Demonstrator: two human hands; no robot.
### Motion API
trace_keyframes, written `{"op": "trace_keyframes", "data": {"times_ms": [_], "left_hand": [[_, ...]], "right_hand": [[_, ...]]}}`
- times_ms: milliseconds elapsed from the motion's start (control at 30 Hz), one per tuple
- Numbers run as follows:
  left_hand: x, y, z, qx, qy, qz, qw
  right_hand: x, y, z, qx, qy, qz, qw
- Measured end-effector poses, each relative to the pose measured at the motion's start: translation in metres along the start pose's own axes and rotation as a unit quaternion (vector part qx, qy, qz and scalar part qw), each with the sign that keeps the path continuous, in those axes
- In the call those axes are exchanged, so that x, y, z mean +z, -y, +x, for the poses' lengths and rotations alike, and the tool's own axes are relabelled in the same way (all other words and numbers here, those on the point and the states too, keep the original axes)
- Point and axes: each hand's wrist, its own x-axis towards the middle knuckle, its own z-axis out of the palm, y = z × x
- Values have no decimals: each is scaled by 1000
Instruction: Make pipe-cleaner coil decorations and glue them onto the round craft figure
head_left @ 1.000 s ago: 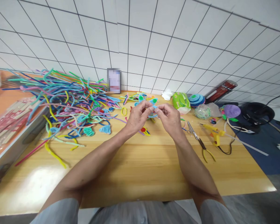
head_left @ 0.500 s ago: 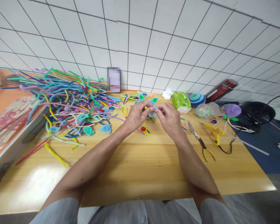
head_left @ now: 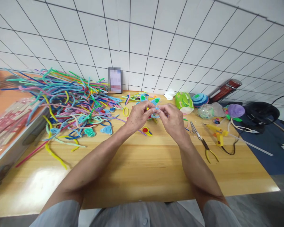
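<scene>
My left hand (head_left: 140, 116) and my right hand (head_left: 172, 119) meet above the middle of the wooden table, fingertips pinched together. Between them is a light blue pipe cleaner (head_left: 155, 116), bent into a curve, gripped from both sides; the fingers cover much of it. Just behind the hands lie blue pieces with green centres (head_left: 155, 101), partly hidden. On the table below the left hand sits a small yellow and blue piece with a red centre (head_left: 146, 130). A yellow pipe-cleaner loop (head_left: 125, 111) lies left of that hand.
A large tangle of coloured pipe cleaners (head_left: 68, 104) spreads over the left side. Scissors (head_left: 196, 130), yellow-handled pliers (head_left: 208, 149) and a yellow glue gun (head_left: 217, 134) lie at right. Behind stand a phone (head_left: 115, 80), a green tissue pack (head_left: 184, 101) and a tiled wall.
Both hands stay in nearly the same place, still pinching the light blue pipe cleaner. Only slight finger movement shows, and the view has shifted a little.
</scene>
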Motion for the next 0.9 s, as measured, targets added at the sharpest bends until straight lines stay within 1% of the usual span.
{"op": "trace_keyframes", "data": {"times_ms": [67, 167, 233, 300, 367, 467, 533, 600, 667, 767, 833, 900], "left_hand": [[2, 1, -1, -30, -3, -45, 999], [9, 5, -4, -68, -31, -121, 990], [13, 7, -5, -88, -47, -146, 984], [12, 9, -4, -96, -33, -143, 985], [8, 9, -3, -82, -4, -103, 991], [-2, 7, 2, -23, 30, -13, 999], [-8, 5, 4, 22, 44, 39, 998], [-9, 3, 4, 42, 44, 68, 996], [-7, 3, 3, 22, 30, 55, 998], [1, 5, 0, -40, 3, -37, 998], [9, 6, -3, -77, -20, -101, 992], [14, 8, -5, -105, -44, -138, 984]], "right_hand": [[1, 1, 0, 13, -3, 16, 1000], [4, 0, 0, 36, -9, 45, 998], [5, 0, 1, 40, -10, 51, 998], [4, -2, 1, 42, -8, 47, 998], [3, -3, 1, 38, -6, 37, 999], [1, -4, 0, 6, 6, 3, 1000], [1, -4, 0, -20, 16, -19, 999], [2, -3, -1, -30, 18, -24, 999], [3, -2, -1, -20, 8, -15, 1000], [5, -1, -1, 15, -7, 15, 1000], [7, -1, 0, 34, -12, 35, 999], [7, -1, 0, 44, -14, 46, 998]]}}
